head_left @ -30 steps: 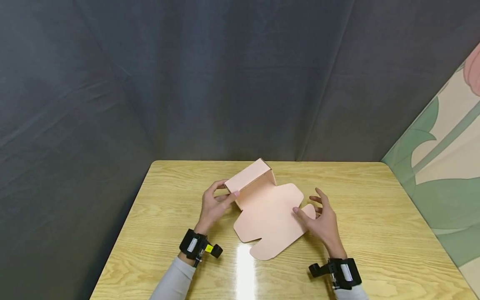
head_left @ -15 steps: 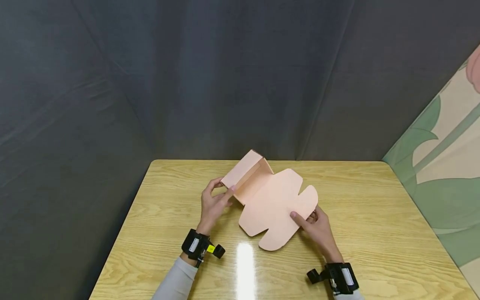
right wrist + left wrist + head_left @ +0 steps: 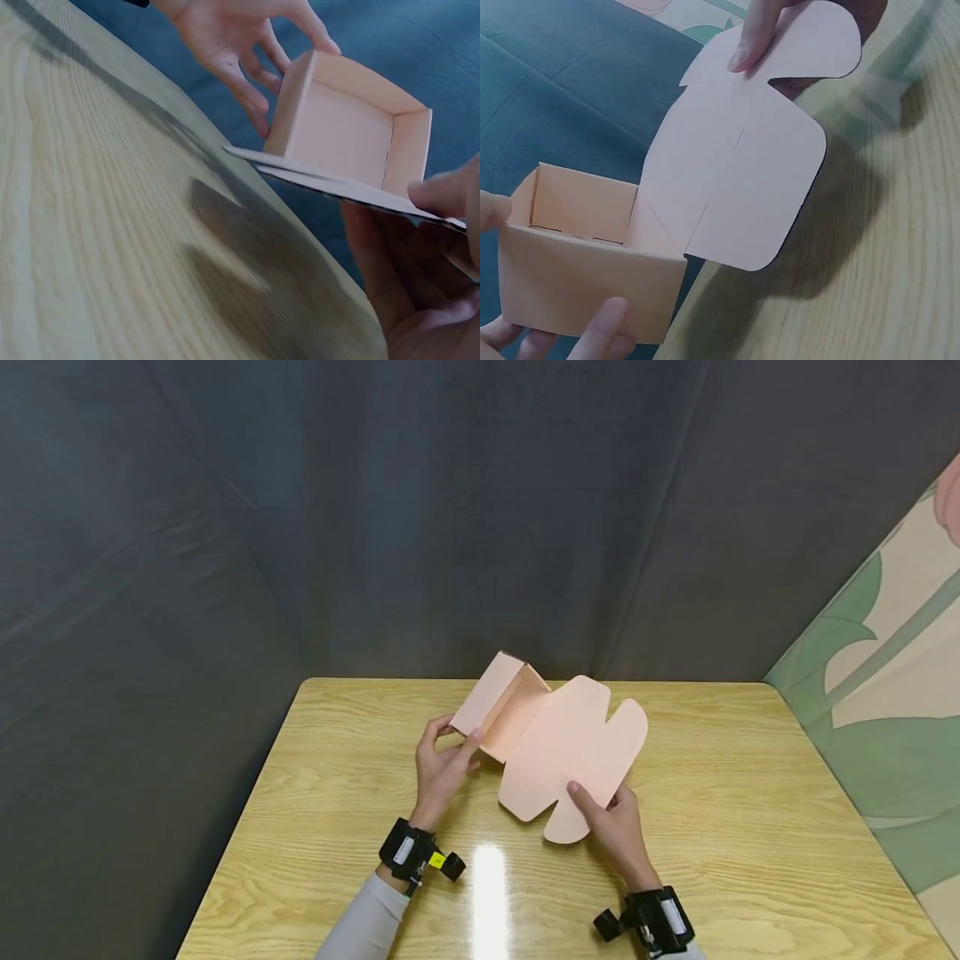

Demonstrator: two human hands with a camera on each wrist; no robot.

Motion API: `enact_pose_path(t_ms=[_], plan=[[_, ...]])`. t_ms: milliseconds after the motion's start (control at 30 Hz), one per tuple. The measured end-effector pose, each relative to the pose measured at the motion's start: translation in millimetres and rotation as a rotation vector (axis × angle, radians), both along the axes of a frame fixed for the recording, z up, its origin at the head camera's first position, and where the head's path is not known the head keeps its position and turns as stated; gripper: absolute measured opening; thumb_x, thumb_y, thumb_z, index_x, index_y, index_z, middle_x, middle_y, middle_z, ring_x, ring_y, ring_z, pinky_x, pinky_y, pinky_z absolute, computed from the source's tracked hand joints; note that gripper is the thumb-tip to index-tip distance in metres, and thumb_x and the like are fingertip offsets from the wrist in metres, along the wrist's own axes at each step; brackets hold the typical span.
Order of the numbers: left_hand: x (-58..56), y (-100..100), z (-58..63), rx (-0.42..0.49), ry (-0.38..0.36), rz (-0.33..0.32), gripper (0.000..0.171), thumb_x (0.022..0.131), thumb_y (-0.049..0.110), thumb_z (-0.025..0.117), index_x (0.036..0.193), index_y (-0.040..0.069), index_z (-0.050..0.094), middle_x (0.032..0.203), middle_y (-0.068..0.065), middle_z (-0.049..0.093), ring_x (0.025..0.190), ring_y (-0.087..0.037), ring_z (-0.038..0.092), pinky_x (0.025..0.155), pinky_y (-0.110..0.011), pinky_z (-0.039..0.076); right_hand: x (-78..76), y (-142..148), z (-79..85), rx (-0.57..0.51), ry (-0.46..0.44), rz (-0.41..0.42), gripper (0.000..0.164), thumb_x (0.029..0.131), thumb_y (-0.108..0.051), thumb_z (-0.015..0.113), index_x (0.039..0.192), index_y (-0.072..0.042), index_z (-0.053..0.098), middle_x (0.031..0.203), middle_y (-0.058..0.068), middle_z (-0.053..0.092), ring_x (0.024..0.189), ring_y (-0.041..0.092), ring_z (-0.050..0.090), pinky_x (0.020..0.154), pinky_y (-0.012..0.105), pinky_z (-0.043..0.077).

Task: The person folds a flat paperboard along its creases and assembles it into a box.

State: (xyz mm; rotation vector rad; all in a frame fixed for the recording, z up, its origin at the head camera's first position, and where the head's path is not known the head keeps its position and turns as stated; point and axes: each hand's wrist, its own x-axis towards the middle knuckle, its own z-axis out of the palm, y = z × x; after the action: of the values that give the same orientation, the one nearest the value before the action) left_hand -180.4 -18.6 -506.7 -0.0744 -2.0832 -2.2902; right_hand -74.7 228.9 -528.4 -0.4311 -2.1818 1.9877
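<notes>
Open pink cardboard box (image 3: 489, 695), smooth-walled inside, pinched by the left hand (image 3: 439, 770); right hand (image 3: 617, 828) pinches its flat, round-tabbed lid (image 3: 558, 743)

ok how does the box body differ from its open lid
The box body has walls around a hollow; the lid spreads out flat. The box body looks boxy; the lid has rounded tabs and notches. The left hand holds the box body, the right hand the lid. Both are pale pink cardboard.
</notes>
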Motion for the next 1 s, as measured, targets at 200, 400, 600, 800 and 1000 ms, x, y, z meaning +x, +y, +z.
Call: enact_pose_path(t_ms=[200,400,600,800,1000], plan=[[3.6,-4,-6.0,0.018,-0.005,-0.031,0.049,0.095,0.013,0.082,0.137,0.003,0.059,0.128,-0.017,0.05,0.1,-0.042,0.075,0.074,-0.045,0.068,-0.9,2,8.7,0.031,0.057,-0.027,0.033,0.102,-0.013,0.074,0.128,0.006,0.068,0.118,0.025,0.074,0.09,0.006,0.076,0.074,0.026,0.064],[5.2,-6,-10.4,-0.065,0.006,-0.097,0.053,0.093,0.015,0.082,0.138,0.001,0.059,0.134,-0.021,0.055,0.105,-0.033,0.074,0.079,-0.038,0.065,-5.8,12,20.7,0.143,0.145,-0.011,0.028,0.101,-0.008,0.074,0.123,0.007,0.07,0.114,0.032,0.073,0.083,0.005,0.074,0.067,0.026,0.064],[5.8,-8,-12.2,-0.124,0.027,-0.149,0.057,0.092,0.017,0.082,0.143,0.004,0.059,0.139,-0.022,0.059,0.111,-0.036,0.071,0.087,-0.034,0.06,-8.6,22,35.6,0.278,0.228,-0.01,0.024,0.099,-0.003,0.074,0.118,0.011,0.07,0.106,0.033,0.074,0.077,0.002,0.07,0.061,0.024,0.061],[5.9,-8,-11.5,-0.092,0.06,-0.203,0.06,0.09,0.012,0.082,0.144,0.003,0.057,0.138,-0.023,0.059,0.117,-0.038,0.07,0.102,-0.044,0.058,-11.6,36,51.1,0.394,0.288,0.009,0.025,0.099,-0.003,0.073,0.118,0.012,0.07,0.106,0.032,0.076,0.079,-0.002,0.068,0.062,0.019,0.058],[7.1,-7,-8.8,-0.058,0.047,-0.24,0.065,0.089,0.007,0.081,0.147,0.002,0.052,0.137,-0.023,0.056,0.113,-0.036,0.071,0.093,-0.031,0.061,-18.2,52,63.0,0.516,0.387,0.071,0.022,0.093,0.003,0.077,0.114,0.011,0.075,0.1,0.03,0.078,0.081,-0.002,0.068,0.06,0.015,0.054]])
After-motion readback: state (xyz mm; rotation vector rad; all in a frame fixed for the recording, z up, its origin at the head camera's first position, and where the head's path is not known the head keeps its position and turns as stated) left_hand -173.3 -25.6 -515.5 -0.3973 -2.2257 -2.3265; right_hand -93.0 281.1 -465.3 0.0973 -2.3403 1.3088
